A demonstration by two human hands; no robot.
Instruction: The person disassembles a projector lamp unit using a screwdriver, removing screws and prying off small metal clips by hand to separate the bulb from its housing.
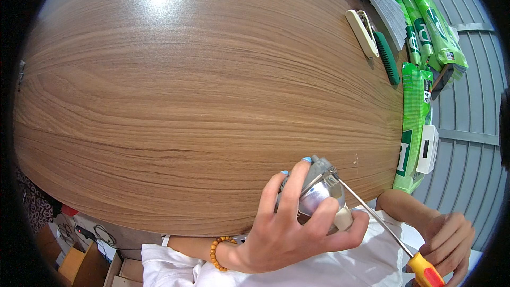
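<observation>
Low in the view, at the table's near edge, my left hand (295,228) wraps its fingers round a grey housing with a shiny silver, rounded front (320,194). Blue polish shows on its nails, and a beaded bracelet (217,254) circles the wrist. My right hand (446,242), at the lower right, grips a screwdriver (425,270) by its yellow and red handle. The thin metal shaft slants up and left, and its tip meets a small fitting on top of the housing. My left fingers cover part of the housing.
The wood-grain table (202,101) fills most of the view. A cream stapler-like object (362,34) and a green comb-like strip (388,58) lie at its right edge. Beyond are green packages (416,106) and a white case (426,149). Cables (101,236) are at the lower left.
</observation>
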